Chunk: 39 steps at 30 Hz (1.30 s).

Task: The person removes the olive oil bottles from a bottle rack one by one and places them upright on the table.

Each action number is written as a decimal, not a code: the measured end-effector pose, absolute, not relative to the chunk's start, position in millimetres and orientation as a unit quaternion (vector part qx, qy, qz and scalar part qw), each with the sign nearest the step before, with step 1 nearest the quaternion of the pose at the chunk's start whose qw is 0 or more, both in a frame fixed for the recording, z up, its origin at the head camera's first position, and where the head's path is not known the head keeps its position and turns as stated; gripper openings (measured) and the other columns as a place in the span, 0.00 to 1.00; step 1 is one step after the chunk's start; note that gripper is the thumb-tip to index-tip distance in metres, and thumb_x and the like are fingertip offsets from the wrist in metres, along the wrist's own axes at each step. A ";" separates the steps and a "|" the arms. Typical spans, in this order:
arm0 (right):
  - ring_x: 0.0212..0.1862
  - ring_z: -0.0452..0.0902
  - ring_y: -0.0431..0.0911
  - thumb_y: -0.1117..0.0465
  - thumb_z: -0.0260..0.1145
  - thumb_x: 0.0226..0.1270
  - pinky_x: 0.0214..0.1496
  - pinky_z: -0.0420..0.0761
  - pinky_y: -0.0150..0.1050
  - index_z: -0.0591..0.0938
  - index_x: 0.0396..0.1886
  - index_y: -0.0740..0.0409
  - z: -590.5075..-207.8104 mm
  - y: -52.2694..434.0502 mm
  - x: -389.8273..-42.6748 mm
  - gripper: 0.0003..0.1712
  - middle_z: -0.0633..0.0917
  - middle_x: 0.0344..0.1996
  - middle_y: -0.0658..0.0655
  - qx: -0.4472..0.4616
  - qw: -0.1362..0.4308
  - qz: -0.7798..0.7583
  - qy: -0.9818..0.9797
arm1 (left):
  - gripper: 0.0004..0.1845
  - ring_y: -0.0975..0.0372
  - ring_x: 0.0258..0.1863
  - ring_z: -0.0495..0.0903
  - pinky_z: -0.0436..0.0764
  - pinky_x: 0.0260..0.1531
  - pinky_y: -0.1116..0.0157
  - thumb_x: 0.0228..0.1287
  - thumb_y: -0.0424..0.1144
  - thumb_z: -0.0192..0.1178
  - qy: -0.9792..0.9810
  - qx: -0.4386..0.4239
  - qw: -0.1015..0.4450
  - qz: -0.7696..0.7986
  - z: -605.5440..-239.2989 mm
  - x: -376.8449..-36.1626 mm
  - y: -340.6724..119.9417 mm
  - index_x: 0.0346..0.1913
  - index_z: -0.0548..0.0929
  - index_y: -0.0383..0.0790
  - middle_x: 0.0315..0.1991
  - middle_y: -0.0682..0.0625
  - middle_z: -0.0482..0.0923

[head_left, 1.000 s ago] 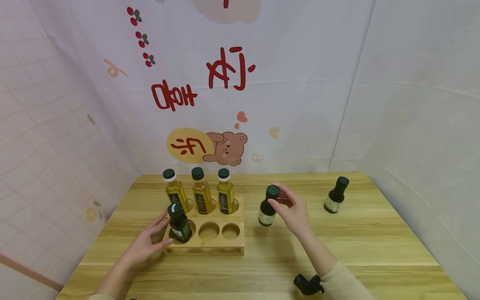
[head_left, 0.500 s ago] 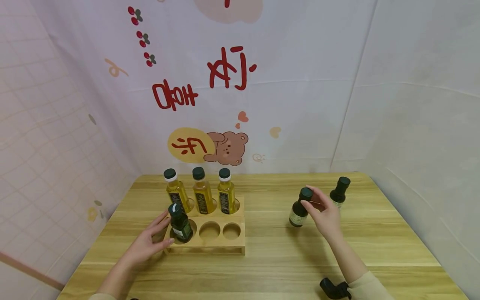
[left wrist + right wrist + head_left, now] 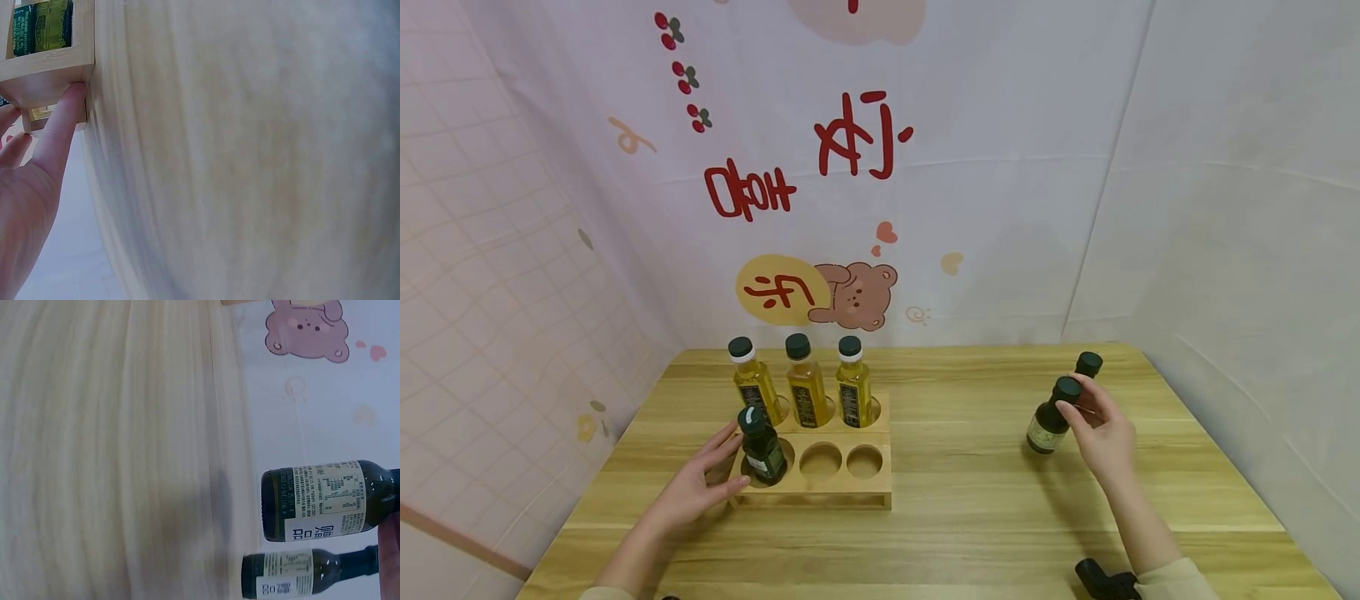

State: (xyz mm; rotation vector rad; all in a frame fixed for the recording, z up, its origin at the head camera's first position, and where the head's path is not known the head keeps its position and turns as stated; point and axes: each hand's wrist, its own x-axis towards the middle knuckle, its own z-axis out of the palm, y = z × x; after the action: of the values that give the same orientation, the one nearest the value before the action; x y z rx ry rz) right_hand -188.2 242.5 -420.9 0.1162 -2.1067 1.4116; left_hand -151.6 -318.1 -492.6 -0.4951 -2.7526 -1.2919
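Six bottles show in all: three yellow oil bottles (image 3: 805, 382) with dark caps stand upright in the back row of a wooden rack (image 3: 850, 483), and three dark green bottles are spread about. One dark bottle (image 3: 762, 446) sits in the front-left hole of the rack; the two front holes beside it hold nothing. The rack has six holes, in two rows of three.

The left hand (image 3: 688, 487) rests against the rack's left end, fingers nearly straight and relaxed, its grip closed on nothing; the left wrist view shows a fingertip (image 3: 70, 100) pressing the rack's wooden corner. The right hand (image 3: 1103, 433) pinches the cap of a second dark bottle (image 3: 1047, 417), its grip clamped around the top, well to the right of the rack. The bottle's base looks to be on or just over the wood; I cannot tell which. The third dark bottle (image 3: 1087, 365) stands just behind it, near the far right corner.

The bench (image 3: 955, 500) is pale striped wood. A pink-white backdrop with red lettering and a cartoon bear (image 3: 853, 293) hangs behind; a plain white sheet (image 3: 1240, 208) closes the right side.

Between the rack and the right hand lies a broad stretch of bare wood, and more runs along the near edge.
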 end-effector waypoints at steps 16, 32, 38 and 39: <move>0.40 0.76 0.26 0.76 0.69 0.61 0.44 0.73 0.18 0.79 0.59 0.69 -444.9 288.6 -199.0 0.25 0.79 0.39 0.33 -0.013 0.305 0.511 -0.803 | 0.37 0.44 0.72 0.51 0.58 0.55 0.80 0.63 0.41 0.69 -0.892 -0.165 0.043 -0.419 -495.0 -151.4 -320.0 0.71 0.68 0.30 0.76 0.39 0.53; 0.41 0.75 0.24 0.71 0.70 0.64 0.44 0.72 0.17 0.79 0.62 0.63 -453.3 306.0 -203.0 0.26 0.78 0.38 0.29 -0.049 0.298 0.503 -0.810 | 0.37 0.36 0.70 0.52 0.68 0.60 0.53 0.63 0.41 0.69 -0.897 -0.167 0.039 -0.409 -491.9 -151.7 -318.2 0.71 0.67 0.29 0.76 0.38 0.53; 0.41 0.75 0.24 0.70 0.70 0.64 0.43 0.72 0.17 0.79 0.62 0.63 -455.9 308.2 -205.2 0.26 0.78 0.38 0.29 -0.054 0.292 0.505 -0.811 | 0.37 0.35 0.70 0.53 0.68 0.59 0.63 0.63 0.40 0.69 -0.896 -0.171 0.048 -0.408 -490.6 -150.0 -317.7 0.70 0.68 0.28 0.76 0.41 0.54; 0.41 0.75 0.24 0.70 0.70 0.64 0.43 0.72 0.17 0.78 0.62 0.63 -456.2 308.5 -205.5 0.26 0.78 0.38 0.29 -0.055 0.290 0.505 -0.811 | 0.36 0.35 0.70 0.54 0.69 0.58 0.63 0.63 0.40 0.69 -0.895 -0.171 0.050 -0.408 -490.5 -149.7 -317.8 0.70 0.69 0.28 0.76 0.41 0.55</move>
State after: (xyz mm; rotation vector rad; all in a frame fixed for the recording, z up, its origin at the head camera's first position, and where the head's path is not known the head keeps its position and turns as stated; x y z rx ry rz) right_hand -205.5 308.5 -456.2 -0.1473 -2.1634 1.3463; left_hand -149.7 -317.8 -490.5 -0.5217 -2.7261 -1.2426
